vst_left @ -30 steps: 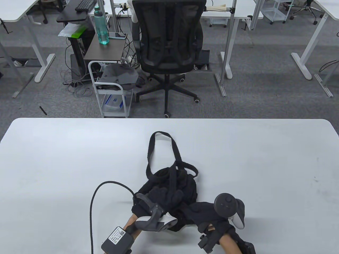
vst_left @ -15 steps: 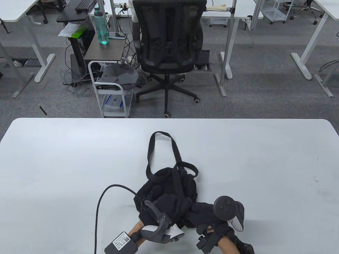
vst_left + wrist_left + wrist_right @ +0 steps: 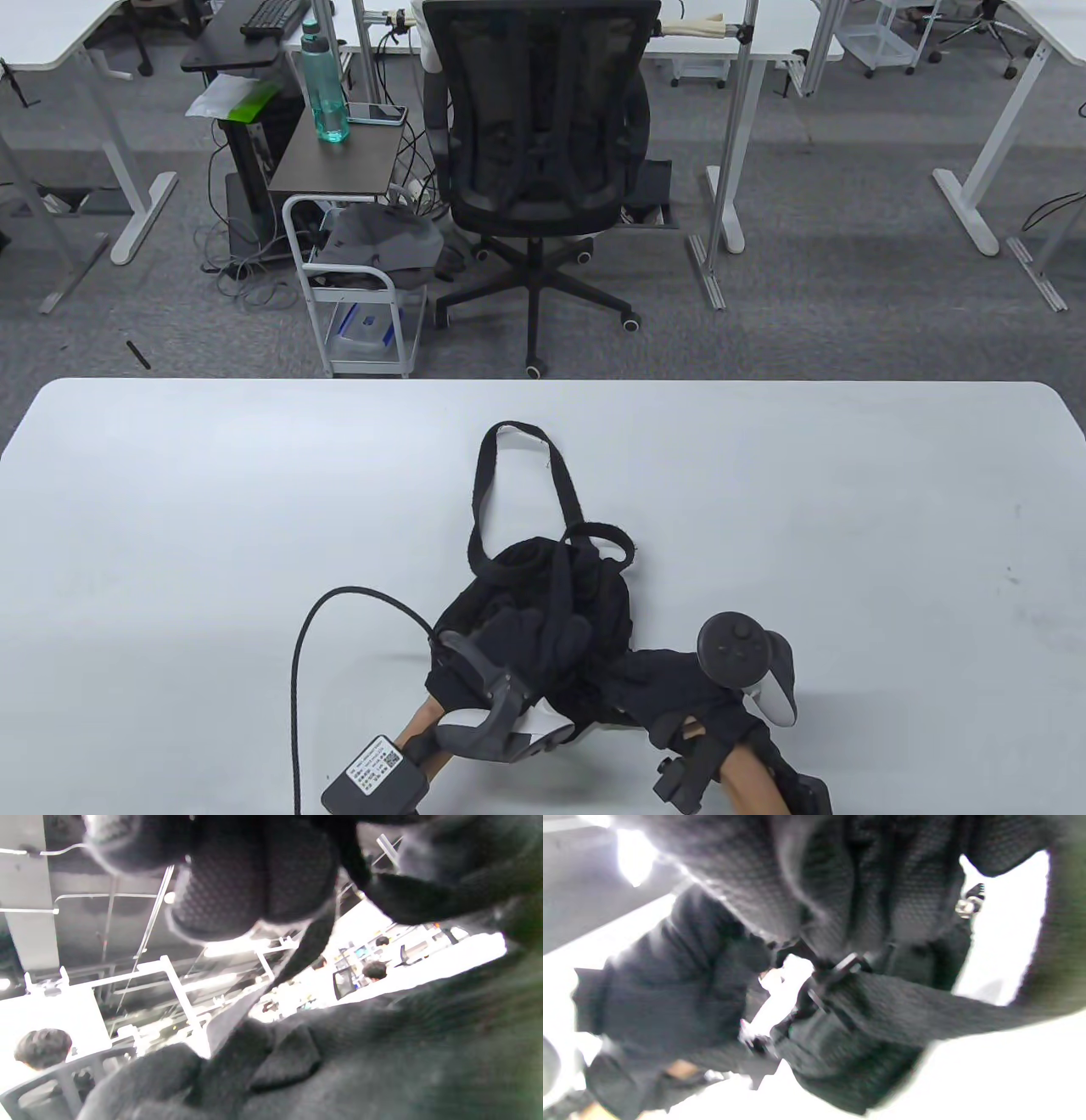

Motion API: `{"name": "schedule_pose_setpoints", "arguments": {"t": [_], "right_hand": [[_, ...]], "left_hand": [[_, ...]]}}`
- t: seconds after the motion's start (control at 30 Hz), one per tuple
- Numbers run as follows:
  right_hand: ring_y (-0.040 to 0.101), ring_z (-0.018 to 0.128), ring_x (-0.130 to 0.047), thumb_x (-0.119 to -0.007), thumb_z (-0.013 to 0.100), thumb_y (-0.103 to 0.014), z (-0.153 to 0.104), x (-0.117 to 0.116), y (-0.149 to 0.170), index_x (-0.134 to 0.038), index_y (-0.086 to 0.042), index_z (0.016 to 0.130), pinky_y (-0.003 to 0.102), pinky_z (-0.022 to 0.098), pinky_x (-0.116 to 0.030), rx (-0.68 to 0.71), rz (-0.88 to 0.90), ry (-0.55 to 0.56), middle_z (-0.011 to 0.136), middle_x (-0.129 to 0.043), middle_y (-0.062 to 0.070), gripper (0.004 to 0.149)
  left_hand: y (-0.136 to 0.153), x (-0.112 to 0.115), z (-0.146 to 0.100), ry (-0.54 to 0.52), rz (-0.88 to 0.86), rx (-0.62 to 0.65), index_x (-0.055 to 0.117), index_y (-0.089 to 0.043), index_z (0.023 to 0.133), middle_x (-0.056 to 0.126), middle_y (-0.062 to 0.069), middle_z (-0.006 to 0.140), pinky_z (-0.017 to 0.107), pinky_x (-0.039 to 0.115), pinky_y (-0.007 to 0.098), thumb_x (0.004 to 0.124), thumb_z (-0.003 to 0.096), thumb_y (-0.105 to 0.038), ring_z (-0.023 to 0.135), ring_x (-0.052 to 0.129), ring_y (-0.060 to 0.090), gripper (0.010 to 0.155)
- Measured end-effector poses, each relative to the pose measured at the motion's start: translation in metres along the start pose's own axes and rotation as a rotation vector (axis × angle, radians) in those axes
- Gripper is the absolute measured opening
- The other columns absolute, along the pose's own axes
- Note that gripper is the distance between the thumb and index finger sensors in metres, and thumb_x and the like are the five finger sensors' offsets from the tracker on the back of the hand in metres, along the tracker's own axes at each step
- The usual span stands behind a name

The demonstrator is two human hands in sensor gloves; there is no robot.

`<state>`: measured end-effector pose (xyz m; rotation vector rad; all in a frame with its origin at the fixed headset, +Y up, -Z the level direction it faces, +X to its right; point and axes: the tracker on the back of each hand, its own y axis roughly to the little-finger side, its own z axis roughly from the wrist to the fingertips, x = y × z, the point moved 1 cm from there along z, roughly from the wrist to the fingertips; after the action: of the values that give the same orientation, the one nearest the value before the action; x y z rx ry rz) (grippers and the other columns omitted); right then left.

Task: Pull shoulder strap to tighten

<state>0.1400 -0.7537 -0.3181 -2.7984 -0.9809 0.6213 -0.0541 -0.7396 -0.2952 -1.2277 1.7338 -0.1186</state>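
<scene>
Table view: black backpack (image 3: 543, 611) at near-centre of table (image 3: 170, 509), shoulder strap (image 3: 556, 620) under left hand (image 3: 517, 641), now shifted back up the bag, right hand (image 3: 679, 688) drawn rightward, apparently tensioning webbing; finger grips unclear, tightening under way.

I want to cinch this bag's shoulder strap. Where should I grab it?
Grip the flat run of the shoulder strap just beyond the left hand, pinching across its width from above; the far loop lies slack on the table.
</scene>
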Motion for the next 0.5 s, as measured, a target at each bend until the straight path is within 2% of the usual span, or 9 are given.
{"name": "schedule_pose_setpoints", "arguments": {"t": [0.1, 0.17, 0.3, 0.37, 0.43, 0.5], "right_hand": [[0.04, 0.068, -0.092, -0.088, 0.041, -0.044, 0.0, -0.003, -0.003, -0.092, -0.008, 0.078, 0.061, 0.055, -0.07, 0.026, 0.026, 0.004, 0.086, -0.091, 0.016, 0.051], [0.041, 0.064, -0.095, -0.085, 0.043, -0.046, 0.0, -0.006, -0.006, -0.095, -0.006, 0.073, 0.06, 0.053, -0.071, 0.033, 0.097, 0.032, 0.081, -0.094, 0.018, 0.051], [0.037, 0.05, -0.102, -0.085, 0.043, -0.038, -0.001, -0.008, -0.009, -0.101, -0.005, 0.061, 0.057, 0.047, -0.077, 0.036, 0.055, 0.075, 0.065, -0.103, 0.016, 0.041], [0.037, 0.047, -0.103, -0.085, 0.043, -0.033, -0.001, -0.007, -0.01, -0.102, -0.004, 0.058, 0.057, 0.046, -0.078, 0.031, 0.037, 0.093, 0.062, -0.105, 0.017, 0.037], [0.035, 0.046, -0.103, -0.085, 0.043, -0.033, -0.002, -0.004, -0.009, -0.102, -0.006, 0.057, 0.056, 0.046, -0.079, 0.036, 0.006, 0.056, 0.062, -0.105, 0.015, 0.036], [0.035, 0.046, -0.104, -0.084, 0.043, -0.033, -0.002, -0.001, -0.005, -0.102, -0.005, 0.058, 0.055, 0.045, -0.079, 0.032, 0.069, 0.089, 0.061, -0.106, 0.015, 0.036]], "left_hand": [[-0.012, -0.01, 0.002, -0.025, -0.013, 0.027, 0.061, -0.028, 0.094, 0.101, -0.013, 0.056, 0.038, 0.086, 0.03, 0.061, 0.0322, -0.049, 0.051, 0.104, 0.013, 0.066], [-0.023, -0.016, 0.003, -0.057, 0.012, 0.065, 0.061, -0.028, 0.094, 0.101, -0.013, 0.056, 0.037, 0.086, 0.029, 0.061, 0.0321, -0.049, 0.05, 0.104, 0.013, 0.066], [-0.026, -0.011, 0.004, -0.037, 0.029, 0.07, 0.06, -0.028, 0.094, 0.101, -0.014, 0.056, 0.038, 0.087, 0.029, 0.059, 0.0315, -0.049, 0.05, 0.104, 0.012, 0.066], [-0.021, -0.005, 0.004, -0.006, 0.008, 0.041, 0.06, -0.029, 0.095, 0.1, -0.014, 0.057, 0.038, 0.086, 0.03, 0.058, 0.0317, -0.047, 0.051, 0.104, 0.012, 0.066], [-0.007, 0.005, 0.003, 0.05, 0.018, -0.007, 0.059, -0.031, 0.095, 0.1, -0.014, 0.058, 0.039, 0.086, 0.029, 0.059, 0.032, -0.046, 0.053, 0.103, 0.012, 0.065], [0.004, 0.011, -0.002, 0.053, -0.07, 0.039, 0.059, -0.033, 0.096, 0.1, -0.016, 0.059, 0.039, 0.086, 0.028, 0.058, 0.0327, -0.049, 0.054, 0.103, 0.01, 0.065]]}}
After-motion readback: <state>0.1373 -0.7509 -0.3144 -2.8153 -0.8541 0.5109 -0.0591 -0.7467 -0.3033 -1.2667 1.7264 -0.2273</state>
